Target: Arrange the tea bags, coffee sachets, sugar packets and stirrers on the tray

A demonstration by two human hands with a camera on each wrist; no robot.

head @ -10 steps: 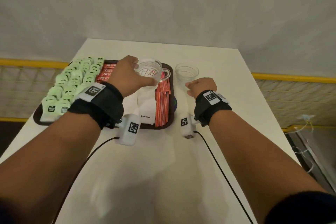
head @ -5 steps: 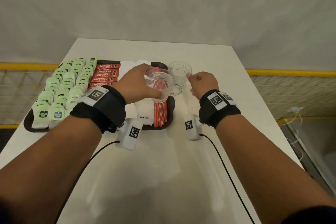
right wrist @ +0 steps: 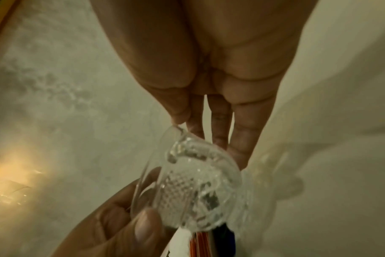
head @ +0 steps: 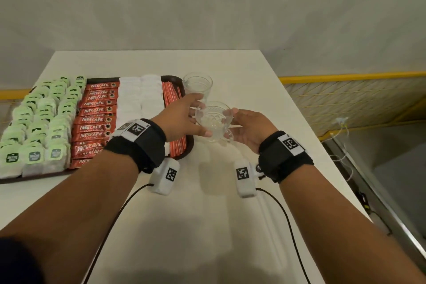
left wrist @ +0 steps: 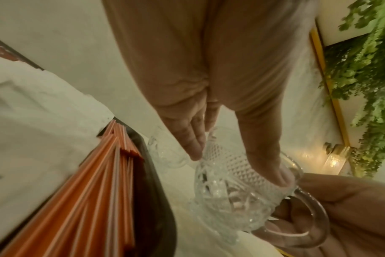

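Note:
A dark tray (head: 189, 145) holds green tea bags (head: 41, 122), red coffee sachets (head: 96, 113), white sugar packets (head: 140, 97) and red stirrers (head: 171, 97) in rows. Just right of the tray, above the table, both hands hold a cut-glass cup (head: 213, 122) with a handle. My left hand (head: 198, 120) grips its left side with thumb and fingers. My right hand (head: 230, 123) pinches the right rim, fingers by the handle. In the left wrist view the left hand (left wrist: 237, 165) lies on the cup (left wrist: 226, 200) beside the stirrers (left wrist: 99, 200). In the right wrist view the right hand (right wrist: 209, 140) touches the cup (right wrist: 193, 196).
A second clear glass (head: 197, 85) stands on the white table (head: 242, 71) just beyond the hands, next to the tray's far right corner. A yellow rail (head: 345, 76) runs behind the table. The table's right edge drops to the floor.
My left hand has carried the glass cup from above the tray rightward, off the tray's edge. My right hand has come in and taken hold of the cup's right side.

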